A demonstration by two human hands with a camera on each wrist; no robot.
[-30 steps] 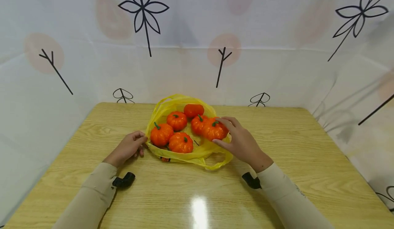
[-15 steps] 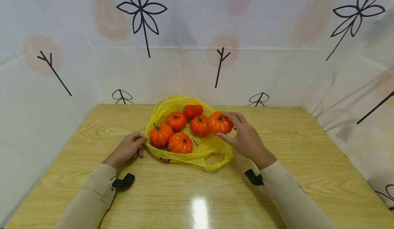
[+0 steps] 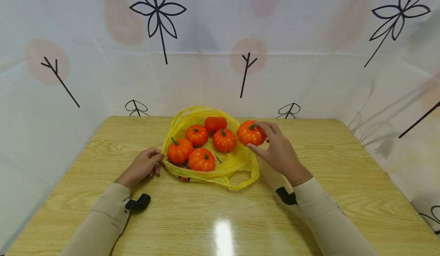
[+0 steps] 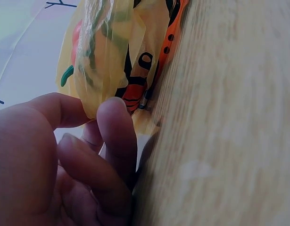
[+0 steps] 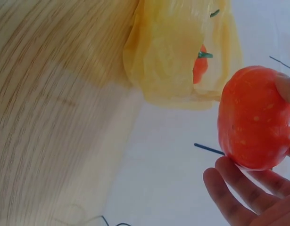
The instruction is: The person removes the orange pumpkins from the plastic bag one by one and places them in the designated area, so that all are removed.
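A yellow plastic bag (image 3: pixel 237 164) lies spread with its mouth facing up, several small orange toy pumpkins (image 3: pixel 201 160) inside it. At the bag's left edge, my left hand (image 3: pixel 144 166) pinches the thin plastic between thumb and fingers; the left wrist view shows the pinched film (image 4: pixel 95 103) up close. My right hand (image 3: pixel 280 153) holds one orange pumpkin (image 3: pixel 250 133) with a green stem, just past the bag's right rim. In the right wrist view that pumpkin (image 5: pixel 255 117) sits between thumb and fingers, raised above the table.
The bag rests on a light wooden table (image 3: pixel 178 217), toward its far side. Behind stands a pale cloth backdrop (image 3: pixel 206 80) printed with flowers and twigs. A bag handle loop (image 3: pixel 245 181) lies on the table at the front right. A black piece (image 3: pixel 138 202) sits at the left sleeve.
My right hand has carried the pumpkin from over the bag to the right and slightly up, uncovering another pumpkin. The left hand stays at the bag's edge.
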